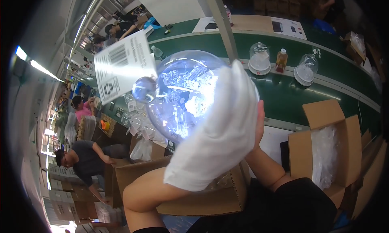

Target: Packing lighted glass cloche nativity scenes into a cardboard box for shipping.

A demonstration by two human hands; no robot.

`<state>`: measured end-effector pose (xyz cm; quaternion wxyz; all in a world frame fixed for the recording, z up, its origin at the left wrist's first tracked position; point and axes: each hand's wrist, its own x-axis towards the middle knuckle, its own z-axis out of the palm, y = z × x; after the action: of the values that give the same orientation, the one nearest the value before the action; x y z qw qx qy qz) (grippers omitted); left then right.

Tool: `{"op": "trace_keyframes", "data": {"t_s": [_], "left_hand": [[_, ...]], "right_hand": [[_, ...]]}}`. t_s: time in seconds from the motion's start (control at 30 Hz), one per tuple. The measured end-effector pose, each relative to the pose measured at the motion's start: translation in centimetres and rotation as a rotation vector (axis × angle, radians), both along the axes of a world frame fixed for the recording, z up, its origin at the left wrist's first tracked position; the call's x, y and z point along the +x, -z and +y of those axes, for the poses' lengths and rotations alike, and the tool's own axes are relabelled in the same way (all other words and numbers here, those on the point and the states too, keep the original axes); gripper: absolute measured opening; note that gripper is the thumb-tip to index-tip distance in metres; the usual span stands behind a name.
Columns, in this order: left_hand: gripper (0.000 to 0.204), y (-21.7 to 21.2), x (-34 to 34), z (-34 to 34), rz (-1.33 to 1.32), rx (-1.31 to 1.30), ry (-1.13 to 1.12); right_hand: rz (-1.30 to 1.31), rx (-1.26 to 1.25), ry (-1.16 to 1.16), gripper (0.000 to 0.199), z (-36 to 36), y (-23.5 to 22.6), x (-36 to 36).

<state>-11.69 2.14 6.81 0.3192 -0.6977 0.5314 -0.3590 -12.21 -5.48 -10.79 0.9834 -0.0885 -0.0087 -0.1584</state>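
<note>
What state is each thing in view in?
Clear dome: lit, tilted
Left hand: gloved, gripping the dome
Right hand: bare, mostly hidden
Paper tag: sticking out left of the dome
Right box: open, flaps spread
Near box: open
Amber bottle: capped, upright
Left bench dome: upright
Right bench dome: upright
Overhead light: on

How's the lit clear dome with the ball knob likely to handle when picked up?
Probably slippery: the clear dome looks smooth and glossy. Likely fragile, as its transparent wall looks thin, though glass or plastic I can't tell. Laid sideways, it may roll on that curved wall, perhaps unevenly given the knob.
</note>
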Motion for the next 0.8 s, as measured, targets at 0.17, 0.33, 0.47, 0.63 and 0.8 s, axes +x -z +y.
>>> {"op": "trace_keyframes", "data": {"t_s": [0.17,0.33,0.47,0.63,0.8], "left_hand": [[0.037,4.6,0.7,1.9,0.181,-0.005,0.195],[0.027,4.1,-1.1,7.1,0.595,-0.186,0.442],[0.038,6.1,1.2,13.5,0.741,-0.655,0.214],[0.070,5.4,4.4,13.7,1.308,-1.186,0.051],[0.039,0.6,4.3,9.1,1.437,-1.521,-0.032]], "right_hand": [[0.111,-0.327,0.071,0.069,0.6,3.5,-0.6],[0.137,-0.121,0.040,0.063,0.0,1.7,0.5],[0.189,-0.154,0.145,0.066,-0.3,1.3,0.5],[0.159,-0.270,0.132,0.062,0.2,1.1,0.6],[0.173,-0.328,0.095,0.058,0.6,0.9,0.7]]}}
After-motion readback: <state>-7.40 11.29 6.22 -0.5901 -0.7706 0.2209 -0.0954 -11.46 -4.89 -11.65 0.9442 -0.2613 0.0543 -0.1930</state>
